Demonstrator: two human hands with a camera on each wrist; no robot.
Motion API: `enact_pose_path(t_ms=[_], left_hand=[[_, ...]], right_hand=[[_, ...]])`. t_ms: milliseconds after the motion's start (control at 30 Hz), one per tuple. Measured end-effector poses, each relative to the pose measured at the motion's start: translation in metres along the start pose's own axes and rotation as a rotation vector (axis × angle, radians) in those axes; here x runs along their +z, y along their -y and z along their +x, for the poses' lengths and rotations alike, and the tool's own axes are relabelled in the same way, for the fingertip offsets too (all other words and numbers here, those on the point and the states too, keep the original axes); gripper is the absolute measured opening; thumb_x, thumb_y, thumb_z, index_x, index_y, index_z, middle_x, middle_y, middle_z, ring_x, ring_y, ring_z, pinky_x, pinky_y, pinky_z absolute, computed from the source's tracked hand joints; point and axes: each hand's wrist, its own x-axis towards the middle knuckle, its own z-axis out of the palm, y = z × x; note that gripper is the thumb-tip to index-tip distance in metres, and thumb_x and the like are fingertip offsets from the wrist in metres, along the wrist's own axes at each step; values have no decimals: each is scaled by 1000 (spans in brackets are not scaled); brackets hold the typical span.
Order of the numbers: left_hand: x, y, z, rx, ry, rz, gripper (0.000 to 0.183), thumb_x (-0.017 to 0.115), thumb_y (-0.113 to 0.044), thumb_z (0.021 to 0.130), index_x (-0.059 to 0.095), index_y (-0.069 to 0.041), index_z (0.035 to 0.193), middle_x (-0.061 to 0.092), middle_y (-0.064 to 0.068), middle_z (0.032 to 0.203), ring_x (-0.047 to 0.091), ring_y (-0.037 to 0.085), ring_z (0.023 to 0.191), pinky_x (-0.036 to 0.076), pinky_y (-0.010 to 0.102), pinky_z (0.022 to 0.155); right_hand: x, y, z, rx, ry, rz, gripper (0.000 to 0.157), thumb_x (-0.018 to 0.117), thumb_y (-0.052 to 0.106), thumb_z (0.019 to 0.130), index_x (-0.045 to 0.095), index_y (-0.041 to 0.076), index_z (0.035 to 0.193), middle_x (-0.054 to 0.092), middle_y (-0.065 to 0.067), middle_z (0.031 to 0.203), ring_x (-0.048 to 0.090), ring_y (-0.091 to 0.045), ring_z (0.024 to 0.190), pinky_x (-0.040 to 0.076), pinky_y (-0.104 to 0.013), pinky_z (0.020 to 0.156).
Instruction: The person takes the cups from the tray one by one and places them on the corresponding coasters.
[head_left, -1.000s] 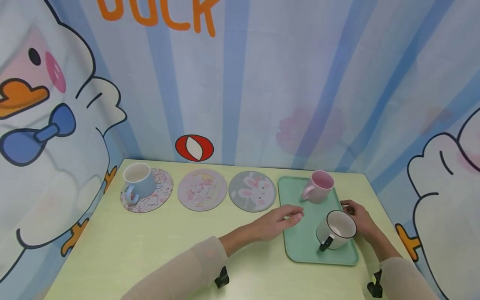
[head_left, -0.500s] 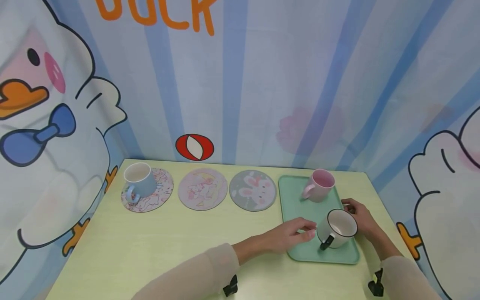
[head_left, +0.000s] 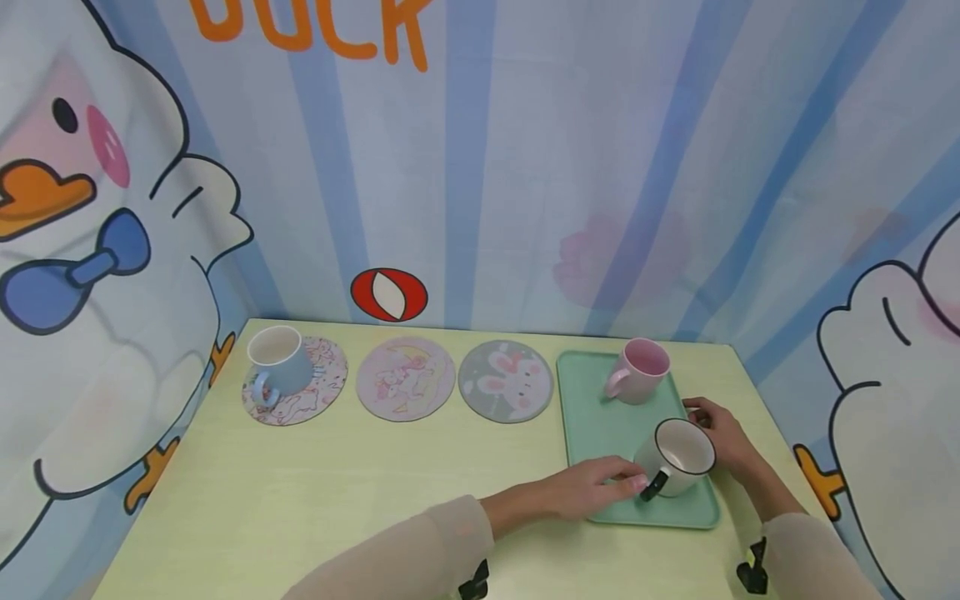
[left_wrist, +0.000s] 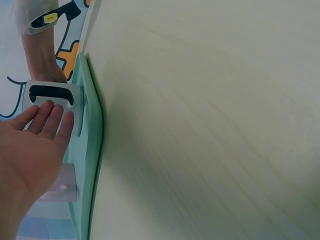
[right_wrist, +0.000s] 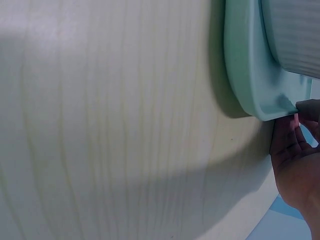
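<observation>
A green tray [head_left: 592, 408] lies at the right of the table. Near its front stands a white mug [head_left: 686, 454] with a black rim and a black handle [left_wrist: 50, 91]. My left hand [head_left: 592, 489] is over the tray's left side, fingertips right at that handle, fingers loosely extended in the left wrist view. My right hand [head_left: 726, 440] pinches the tray's right edge, thumb over the rim and fingers below it in the right wrist view. Toward the back of the tray stands a pink cup [head_left: 639, 377], its handle facing left.
Left of the tray, a grey rabbit coaster [head_left: 506, 383] and a pink coaster [head_left: 405, 379] lie in a row. A light blue mug [head_left: 281, 367] stands on a patterned coaster [head_left: 326, 379] at far left. A striped curtain [head_left: 517, 167] hangs behind the table.
My left hand has moved right and toward the front, from the tray's left edge to the white mug's handle. The right hand stays at the tray's edge; the mugs have not moved.
</observation>
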Motion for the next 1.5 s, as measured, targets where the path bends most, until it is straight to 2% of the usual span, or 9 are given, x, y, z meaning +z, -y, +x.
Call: enact_pose_path(t_ms=[333, 500, 833, 1167, 1367, 1500], left_hand=[[8, 2, 4, -46, 17, -49, 53, 39, -48, 114, 58, -12, 149, 63, -9, 137, 53, 1, 128, 44, 24, 108], [11, 2, 8, -40, 11, -66, 51, 38, -47, 115, 61, -14, 147, 63, -10, 135, 52, -1, 127, 44, 23, 107], [21, 2, 21, -39, 37, -163, 47, 41, -42, 115, 66, -11, 139, 68, -9, 132, 58, -1, 114, 49, 20, 95], [23, -3, 28, -37, 0, -241, 35, 53, -36, 112, 69, -6, 118, 69, -11, 103, 58, 5, 93, 48, 17, 83], [21, 0, 29, -48, -21, -258, 30, 56, -32, 111, 66, -3, 115, 66, -10, 96, 54, -1, 87, 46, 16, 80], [20, 1, 27, -87, -42, -273, 24, 59, -27, 108, 64, -4, 115, 65, -10, 93, 55, -2, 85, 46, 16, 78]], right_hand=[[0, -2, 2, -5, 1, -5, 35, 55, 2, 107, 52, -18, 136, 64, -17, 101, 57, -12, 83, 48, -28, 73], [1, -5, 2, -10, -6, 7, 35, 57, 1, 106, 53, -18, 135, 63, -15, 99, 57, -10, 82, 48, -27, 72], [2, 3, -3, 6, 6, 22, 38, 57, 7, 108, 53, -15, 138, 63, -14, 100, 56, -13, 82, 48, -28, 72], [1, 3, 1, -14, -10, -4, 36, 57, 5, 106, 55, -16, 136, 65, -19, 101, 58, -11, 82, 48, -27, 73], [0, 4, 0, -21, -22, -11, 36, 58, 3, 104, 56, -16, 134, 65, -17, 99, 58, -11, 81, 48, -28, 72], [0, 5, -2, -2, -23, -34, 36, 58, 4, 105, 55, -15, 136, 65, -19, 101, 59, -14, 82, 49, -29, 72]])
